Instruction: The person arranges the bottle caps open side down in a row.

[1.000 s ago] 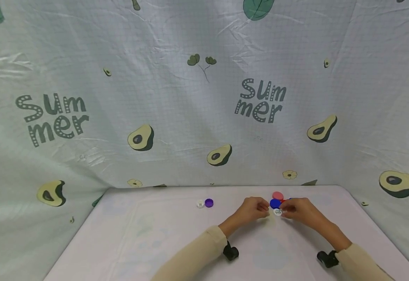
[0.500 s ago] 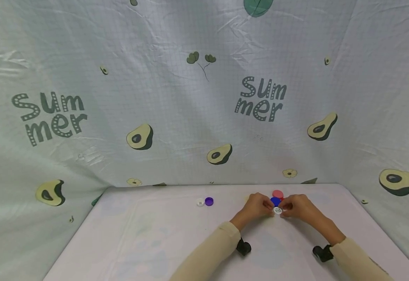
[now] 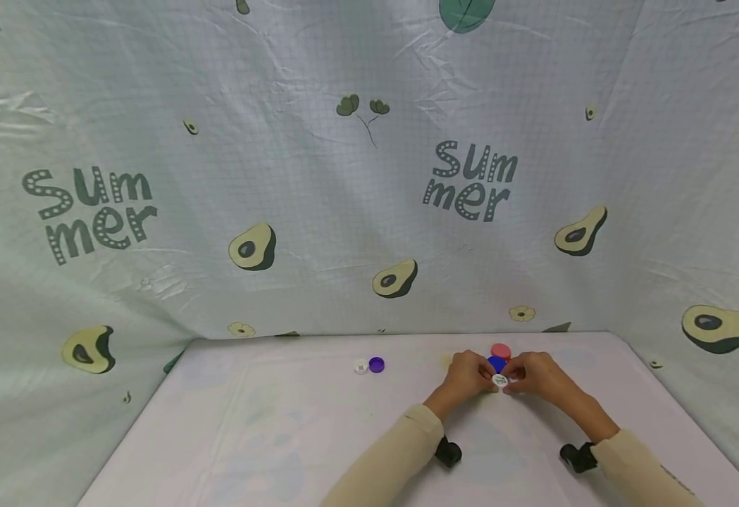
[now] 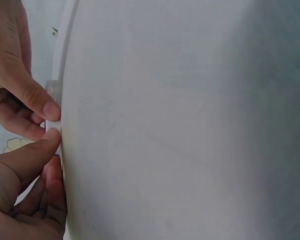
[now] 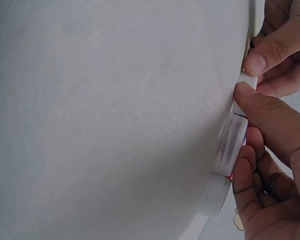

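Observation:
A small white bottle cap [image 3: 499,380] with dark marks on top lies between my hands at the right rear of the table. My left hand [image 3: 468,375] pinches it from the left, its thumb at the rim. From the other side my right hand [image 3: 537,375] pinches the same cap. In the right wrist view both thumbs meet the white cap's side [image 5: 248,78] close together. Just behind it are a blue cap [image 3: 497,363] and a pinkish-red cap [image 3: 501,351]. A clear ribbed cap [image 5: 231,142] and a frosted cap [image 5: 214,195] stand beside my right fingers.
Left of the hands, a white cap [image 3: 361,366] and a purple cap [image 3: 377,365] lie side by side on the white table [image 3: 280,422]. A pale printed sheet [image 3: 318,176] hangs behind the table's back edge.
My left hand has moved right to the white cap and taken its left side. My right hand has stayed at the cap, its forearm shifting slightly left.

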Demonstrator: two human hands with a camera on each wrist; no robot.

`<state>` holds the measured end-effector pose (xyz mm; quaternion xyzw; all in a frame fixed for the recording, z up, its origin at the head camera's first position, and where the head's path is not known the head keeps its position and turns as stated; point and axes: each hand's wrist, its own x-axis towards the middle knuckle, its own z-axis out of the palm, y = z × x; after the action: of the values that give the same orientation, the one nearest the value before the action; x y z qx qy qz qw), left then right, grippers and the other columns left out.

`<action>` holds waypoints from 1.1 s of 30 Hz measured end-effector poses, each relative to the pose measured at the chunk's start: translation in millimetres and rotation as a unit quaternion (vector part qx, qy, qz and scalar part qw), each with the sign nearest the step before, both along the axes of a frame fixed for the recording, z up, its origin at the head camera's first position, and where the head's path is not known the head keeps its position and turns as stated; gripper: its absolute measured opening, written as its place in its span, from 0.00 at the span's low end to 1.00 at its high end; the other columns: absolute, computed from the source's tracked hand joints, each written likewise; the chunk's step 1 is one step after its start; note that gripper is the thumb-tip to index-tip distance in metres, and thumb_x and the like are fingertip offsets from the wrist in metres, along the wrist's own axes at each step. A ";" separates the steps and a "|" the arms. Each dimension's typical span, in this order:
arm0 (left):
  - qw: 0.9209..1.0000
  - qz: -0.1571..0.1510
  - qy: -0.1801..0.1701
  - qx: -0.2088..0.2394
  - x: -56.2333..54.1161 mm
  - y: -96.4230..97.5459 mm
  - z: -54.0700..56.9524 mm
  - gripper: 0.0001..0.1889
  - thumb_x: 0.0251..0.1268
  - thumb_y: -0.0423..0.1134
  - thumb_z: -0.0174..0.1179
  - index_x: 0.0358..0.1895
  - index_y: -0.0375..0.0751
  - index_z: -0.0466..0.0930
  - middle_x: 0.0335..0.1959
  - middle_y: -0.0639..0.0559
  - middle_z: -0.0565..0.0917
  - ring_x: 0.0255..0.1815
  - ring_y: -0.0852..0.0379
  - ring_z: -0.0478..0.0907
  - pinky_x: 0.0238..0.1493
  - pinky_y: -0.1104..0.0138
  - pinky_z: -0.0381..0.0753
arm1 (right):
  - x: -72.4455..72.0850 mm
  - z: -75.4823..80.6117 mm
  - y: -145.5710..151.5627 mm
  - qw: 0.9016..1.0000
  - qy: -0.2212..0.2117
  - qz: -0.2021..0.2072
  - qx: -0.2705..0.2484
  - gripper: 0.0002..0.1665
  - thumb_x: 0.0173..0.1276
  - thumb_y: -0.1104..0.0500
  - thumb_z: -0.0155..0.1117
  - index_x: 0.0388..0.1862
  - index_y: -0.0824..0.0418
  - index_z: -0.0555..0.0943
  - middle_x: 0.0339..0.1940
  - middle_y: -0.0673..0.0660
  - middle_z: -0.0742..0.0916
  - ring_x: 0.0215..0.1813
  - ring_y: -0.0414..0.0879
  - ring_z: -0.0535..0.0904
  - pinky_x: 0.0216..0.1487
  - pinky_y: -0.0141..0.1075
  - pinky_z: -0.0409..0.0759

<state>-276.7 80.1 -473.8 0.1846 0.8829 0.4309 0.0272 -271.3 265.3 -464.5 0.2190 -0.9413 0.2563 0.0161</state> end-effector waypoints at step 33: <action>0.987 -0.021 -0.049 0.154 -8.2 -27.6 -0.6 0.09 0.57 0.34 0.75 0.42 0.39 0.91 0.35 0.54 0.91 0.33 0.70 0.83 0.37 0.77 0.80 | 6.0 4.4 2.9 0.992 -0.041 -0.039 -0.117 0.20 0.62 0.55 0.77 0.50 0.65 0.88 0.43 0.57 0.92 0.45 0.51 0.89 0.38 0.30 0.84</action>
<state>-284.9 52.5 -474.4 0.1836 0.7992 0.5701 0.0507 -265.4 268.3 -460.2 0.1685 -0.9124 0.3727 0.0131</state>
